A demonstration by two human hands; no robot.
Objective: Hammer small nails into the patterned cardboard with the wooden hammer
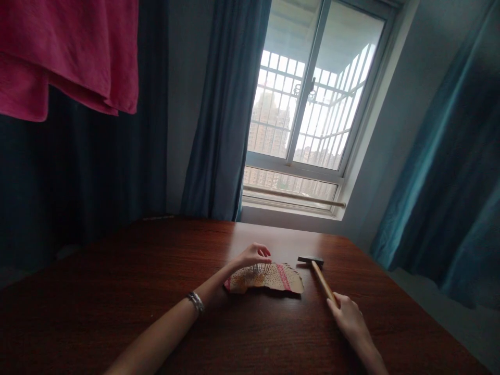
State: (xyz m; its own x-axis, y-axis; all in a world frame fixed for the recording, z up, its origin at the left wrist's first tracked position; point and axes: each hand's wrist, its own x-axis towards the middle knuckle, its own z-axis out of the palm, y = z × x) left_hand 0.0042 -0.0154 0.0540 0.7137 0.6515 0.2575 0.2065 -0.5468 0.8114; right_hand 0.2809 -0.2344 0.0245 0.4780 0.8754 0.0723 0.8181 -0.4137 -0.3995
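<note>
My right hand (347, 315) is wrapped around the wooden handle of a hammer (323, 281). The hammer's dark metal head is at the far end of the handle, low over the table to the right of the board. My left hand (254, 255), with a silver band on its wrist, is over a rough-edged, light brown board (287, 278). Its fingers are curled and pinched at the tops of several thin upright nails (262, 267). Whatever lies between the fingertips is too small to make out. Many small dark dots and pinkish-red bands mark the board.
The reddish-brown wooden table (156, 291) fills the lower view. Behind it are a barred window (292, 94) and blue curtains (219, 114). A pink cloth (78, 57) hangs at the upper left. More blue curtain hangs past the table's right edge.
</note>
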